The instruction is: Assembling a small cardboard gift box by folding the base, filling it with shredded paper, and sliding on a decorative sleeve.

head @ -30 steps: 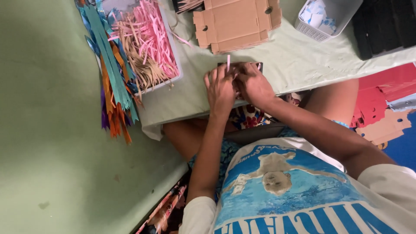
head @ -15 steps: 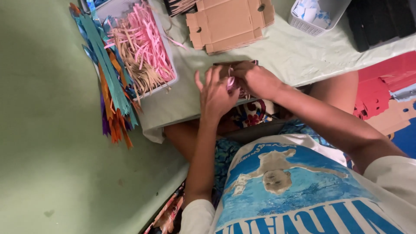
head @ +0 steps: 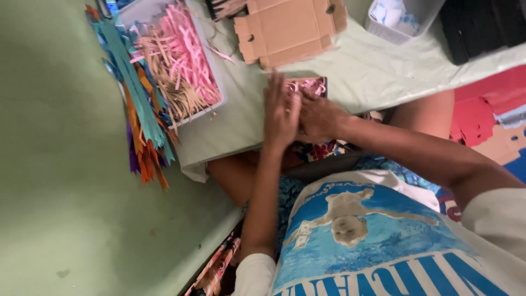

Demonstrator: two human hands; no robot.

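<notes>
A small dark box (head: 313, 85) filled with pink paper shreds sits at the near edge of the pale green table (head: 378, 71). My left hand (head: 281, 111) lies flat against the box's left side, fingers stretched out and blurred by motion. My right hand (head: 319, 117) rests on the near side of the box, curled over its edge and touching my left hand. Most of the box is hidden under both hands.
A clear tray (head: 219, 101) of pink and tan paper shreds stands at the left, beside a bundle of coloured paper strips (head: 137, 118). A flat unfolded cardboard box (head: 290, 30), a clear plastic tub (head: 402, 24) and a black object (head: 485, 27) lie farther back. Red paper pieces (head: 485, 112) lie right.
My hands held a thin pale strip upright a second ago; it is out of sight now. Both hands have come down flat onto the small box of pink shreds.
</notes>
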